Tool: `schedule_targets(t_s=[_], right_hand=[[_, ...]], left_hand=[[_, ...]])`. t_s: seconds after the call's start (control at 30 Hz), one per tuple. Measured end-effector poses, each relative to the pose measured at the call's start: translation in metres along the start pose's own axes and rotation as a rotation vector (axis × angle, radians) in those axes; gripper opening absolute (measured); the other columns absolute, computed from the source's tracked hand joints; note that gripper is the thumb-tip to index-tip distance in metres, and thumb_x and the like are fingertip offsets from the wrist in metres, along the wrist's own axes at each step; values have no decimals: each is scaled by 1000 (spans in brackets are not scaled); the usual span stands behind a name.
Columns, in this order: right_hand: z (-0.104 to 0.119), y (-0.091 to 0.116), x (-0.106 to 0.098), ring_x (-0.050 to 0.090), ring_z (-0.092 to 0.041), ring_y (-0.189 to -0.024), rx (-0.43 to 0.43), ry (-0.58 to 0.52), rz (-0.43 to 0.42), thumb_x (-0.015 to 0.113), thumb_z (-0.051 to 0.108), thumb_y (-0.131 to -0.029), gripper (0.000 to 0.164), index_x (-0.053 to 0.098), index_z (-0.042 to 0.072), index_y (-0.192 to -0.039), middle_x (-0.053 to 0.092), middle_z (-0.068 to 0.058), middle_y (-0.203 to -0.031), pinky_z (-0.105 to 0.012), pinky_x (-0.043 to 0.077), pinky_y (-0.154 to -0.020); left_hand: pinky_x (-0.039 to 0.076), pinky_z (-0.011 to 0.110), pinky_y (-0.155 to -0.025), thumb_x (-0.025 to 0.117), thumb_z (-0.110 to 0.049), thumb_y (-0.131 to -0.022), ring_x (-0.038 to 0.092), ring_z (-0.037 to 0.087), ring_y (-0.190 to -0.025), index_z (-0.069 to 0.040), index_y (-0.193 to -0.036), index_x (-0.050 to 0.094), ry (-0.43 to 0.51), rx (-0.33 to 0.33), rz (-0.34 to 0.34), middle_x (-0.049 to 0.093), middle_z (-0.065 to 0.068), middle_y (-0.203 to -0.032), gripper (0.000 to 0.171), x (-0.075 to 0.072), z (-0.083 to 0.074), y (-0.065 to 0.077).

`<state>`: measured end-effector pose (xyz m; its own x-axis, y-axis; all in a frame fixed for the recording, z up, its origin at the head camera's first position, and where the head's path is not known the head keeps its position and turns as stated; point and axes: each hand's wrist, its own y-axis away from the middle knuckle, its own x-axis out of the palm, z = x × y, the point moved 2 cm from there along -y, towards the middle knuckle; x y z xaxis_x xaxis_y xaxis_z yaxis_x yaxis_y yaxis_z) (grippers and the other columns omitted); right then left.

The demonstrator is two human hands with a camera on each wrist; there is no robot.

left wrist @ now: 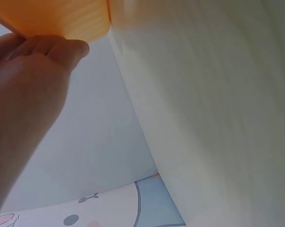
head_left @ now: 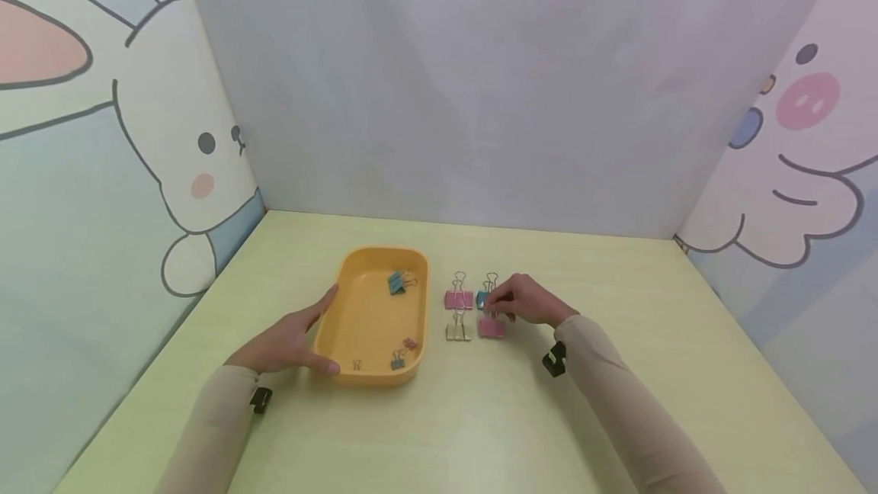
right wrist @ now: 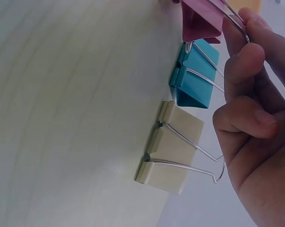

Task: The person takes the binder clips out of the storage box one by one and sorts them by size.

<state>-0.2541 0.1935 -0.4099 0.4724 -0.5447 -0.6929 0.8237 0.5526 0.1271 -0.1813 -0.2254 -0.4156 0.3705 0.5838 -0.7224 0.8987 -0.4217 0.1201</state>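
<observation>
My left hand (head_left: 291,341) rests against the left side of an orange tray (head_left: 423,303), thumb at its near corner and fingers spread along its outer wall. In the left wrist view, those fingers touch the tray wall (left wrist: 81,19). The right hand (head_left: 524,299) pinches the wire handle of a pink binder clip (head_left: 491,328); the right wrist view shows the wire between thumb and finger, above the pink body (right wrist: 199,21). Near that hand stand a teal binder clip (head_left: 482,300), partly hidden, a cream one (head_left: 458,332) and another pink one (head_left: 458,299).
Inside the tray lie a teal binder clip (head_left: 396,283), a small pinkish clip (head_left: 409,343), a greyish clip (head_left: 398,361) and a tiny clip (head_left: 357,365). A pale yellow tabletop (head_left: 466,425) reaches back to a plain wall (head_left: 439,97), with cartoon panels on both sides.
</observation>
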Motion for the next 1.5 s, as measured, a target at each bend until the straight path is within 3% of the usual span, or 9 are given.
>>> schedule_targets(t_s=[0.57, 1.3, 1.5], right_hand=[[0, 3, 5, 51, -13, -59, -13, -35, 30, 66, 7, -95, 14, 79, 12, -91, 70, -3, -81, -21, 42, -53], [1, 3, 0, 51, -9, -60, -65, -30, 25, 68, 8, -95, 15, 77, 5, -106, 74, -16, -107, -21, 47, -54], [6, -2, -6, 61, -24, -68, -84, -22, 40, 67, 6, -94, 15, 76, 5, -107, 74, -18, -103, -22, 48, -55]], left_hand=[[32, 67, -116, 91, -47, -66, 27, 46, -151, -15, -163, 6, 9, -32, 13, 22, 20, -167, 132, 0, -1, -1], [32, 67, -116, 90, -46, -66, 25, 47, -152, -15, -163, 6, 9, -24, 26, 20, 20, -167, 132, -1, 2, -4], [32, 67, -116, 90, -46, -66, 25, 46, -152, -15, -163, 7, 7, -21, 23, 20, 20, -167, 131, -1, 3, -4]])
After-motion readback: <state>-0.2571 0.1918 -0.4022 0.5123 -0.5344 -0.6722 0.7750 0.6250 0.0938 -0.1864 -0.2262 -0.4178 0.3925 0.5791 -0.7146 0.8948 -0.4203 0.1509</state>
